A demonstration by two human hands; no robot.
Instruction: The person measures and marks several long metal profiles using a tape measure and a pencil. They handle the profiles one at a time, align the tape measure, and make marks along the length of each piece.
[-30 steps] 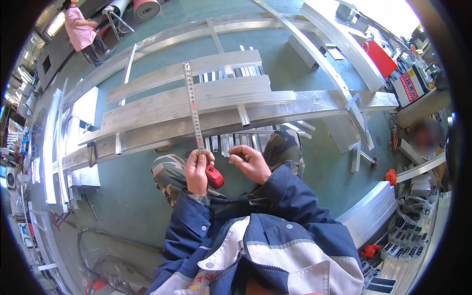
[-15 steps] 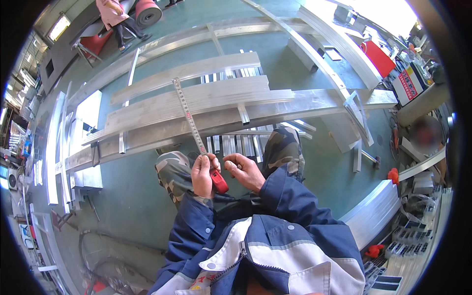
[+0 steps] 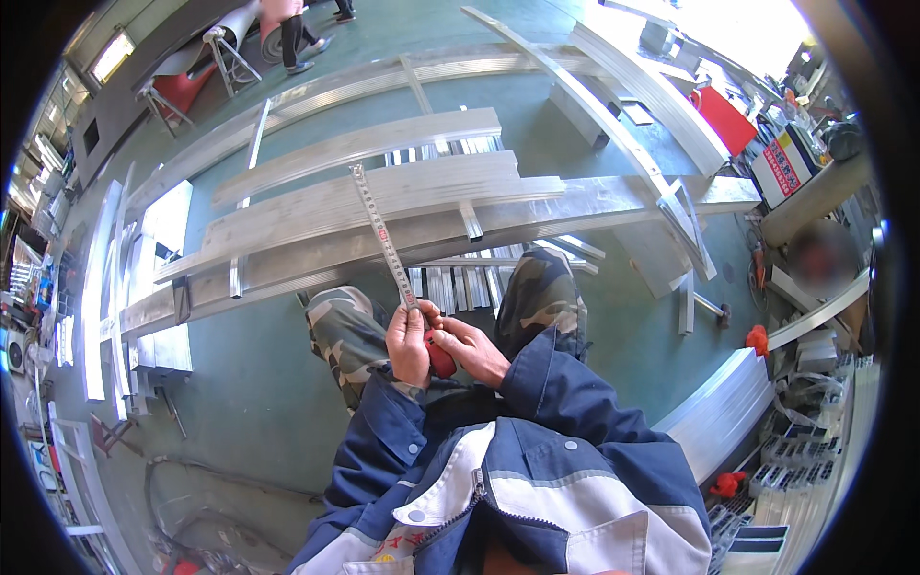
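A tape measure [image 3: 441,361] with a red case sits between my two hands, over my lap. My left hand [image 3: 409,353] is closed on it, thumb and fingers pinching the pulled-out blade [image 3: 391,247] near the case. The right hand [image 3: 473,352] meets the case from the other side, its fingers bent against it and partly hidden. Pointing away from me, the blade reaches out over silver aluminium profiles [image 3: 450,182]. Its hooked tip appears above the far profiles; whether it touches them I cannot tell.
A wide metal beam [image 3: 335,251] crosses in front of my knees, with short profiles beneath it. A long bar [image 3: 575,86] slants across at the right. A hammer [image 3: 714,309] is at the right. A person in pink [image 3: 283,11] stands at the far left.
My right hand has moved left, from beside the tape measure onto its red case. The blade tip has shifted slightly right and nearer. The person in pink has moved right.
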